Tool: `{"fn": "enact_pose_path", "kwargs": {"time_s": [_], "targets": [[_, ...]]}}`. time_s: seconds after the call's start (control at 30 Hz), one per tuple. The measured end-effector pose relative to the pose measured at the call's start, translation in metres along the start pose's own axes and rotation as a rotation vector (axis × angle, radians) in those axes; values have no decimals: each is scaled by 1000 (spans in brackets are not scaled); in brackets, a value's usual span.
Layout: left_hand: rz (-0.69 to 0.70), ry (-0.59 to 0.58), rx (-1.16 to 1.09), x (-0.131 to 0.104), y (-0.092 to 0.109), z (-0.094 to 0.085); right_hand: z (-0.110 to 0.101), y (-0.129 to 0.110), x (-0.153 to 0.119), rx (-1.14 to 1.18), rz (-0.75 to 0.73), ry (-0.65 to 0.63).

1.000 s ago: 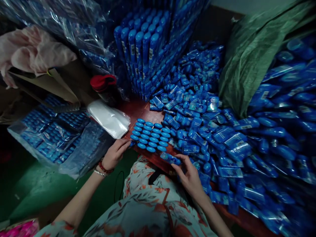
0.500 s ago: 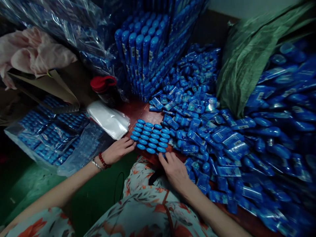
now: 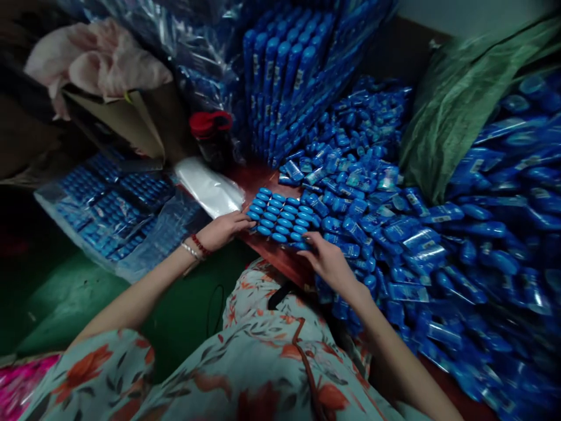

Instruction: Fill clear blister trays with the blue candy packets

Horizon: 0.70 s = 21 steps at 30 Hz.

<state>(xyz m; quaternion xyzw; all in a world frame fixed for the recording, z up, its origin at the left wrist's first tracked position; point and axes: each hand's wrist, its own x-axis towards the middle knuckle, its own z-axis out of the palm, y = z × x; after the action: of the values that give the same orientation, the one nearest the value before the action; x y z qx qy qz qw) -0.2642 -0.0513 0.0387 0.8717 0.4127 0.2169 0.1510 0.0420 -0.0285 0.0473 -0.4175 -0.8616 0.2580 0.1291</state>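
Note:
Several small blue bottles stand packed in close rows on the reddish-brown tabletop, their rounded blue ends facing up. At the left side of this block, my left hand lies with its fingers stretched out and their tips against the bottles. My right hand is at the near right corner, thumb and fingers bent around a blue bottle that shows only in part between them. Right beside it spreads a large heap of loose, shiny blue bottles, many with printed labels.
Clear plastic bags lie left of the block, with a red-lidded jar behind. Wrapped bottle packs sit lower left. A tall bottle stack, a green sack and a box with pink cloth stand farther back.
The view has shifted, so the scene sits farther right. My right hand has its thumb and fingers around a bottle at the block's near right corner. My left hand stays at the left side.

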Motion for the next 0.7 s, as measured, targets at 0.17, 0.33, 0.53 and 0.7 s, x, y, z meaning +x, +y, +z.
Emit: {"fn": "enact_pose_path", "kwargs": {"time_s": [0.17,0.33,0.53,0.7], "targets": [[25,-8,-158,4,-11,-4,10,0,-2,38,-58,108],[-63,38,-302,4,-18,-2,14,-9,-8,26,-90,202],[-132,-17,-284,2,-21,-7,19,-12,-17,95,70,314],[-58,15,-194,0,-15,-3,23,-15,-19,114,65,389]]}}
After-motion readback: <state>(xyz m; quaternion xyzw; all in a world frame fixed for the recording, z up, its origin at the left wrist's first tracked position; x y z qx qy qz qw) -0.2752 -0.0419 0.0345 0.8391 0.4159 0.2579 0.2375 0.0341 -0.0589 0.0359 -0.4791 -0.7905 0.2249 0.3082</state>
